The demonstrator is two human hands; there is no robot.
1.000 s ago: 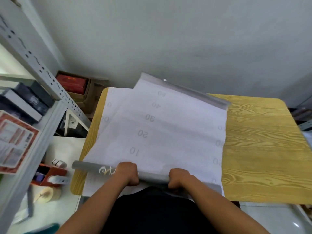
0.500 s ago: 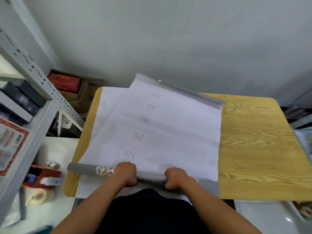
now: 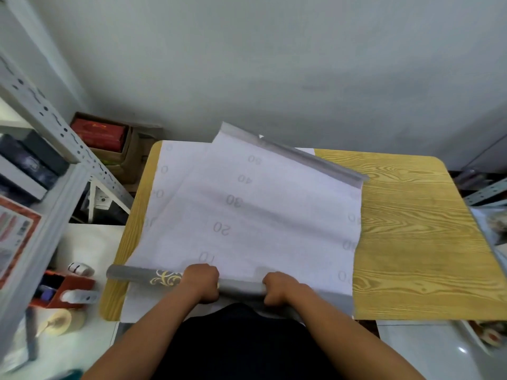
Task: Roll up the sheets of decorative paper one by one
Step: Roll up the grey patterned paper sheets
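My left hand (image 3: 201,282) and right hand (image 3: 278,287) are both curled down over the grey roll (image 3: 241,287) at the near edge of the table (image 3: 411,242), gripping it side by side with a short stretch of roll showing between them. My fingertips are tucked under and out of sight, and my right forearm covers the roll's right end. My dark shirt hides the near edge of the table in the middle.

The roll is the started end of the top sheet of decorative paper (image 3: 260,215), which lies white side up across the left half of the table, its far end curled up grey near the far edge. On the roll's left part a gold scroll pattern (image 3: 164,278) shows.

Faint grey numbers run up the sheet, upside down to me: 10 is partly behind my left hand, then 20, 30, 40 and 50. Digits along the right margin are too blurred to read. A second sheet (image 3: 175,165) peeks out beneath at the far left corner, with partial digits only.

The print on the shelf (image 3: 63,149) at left is smeared and unreadable.
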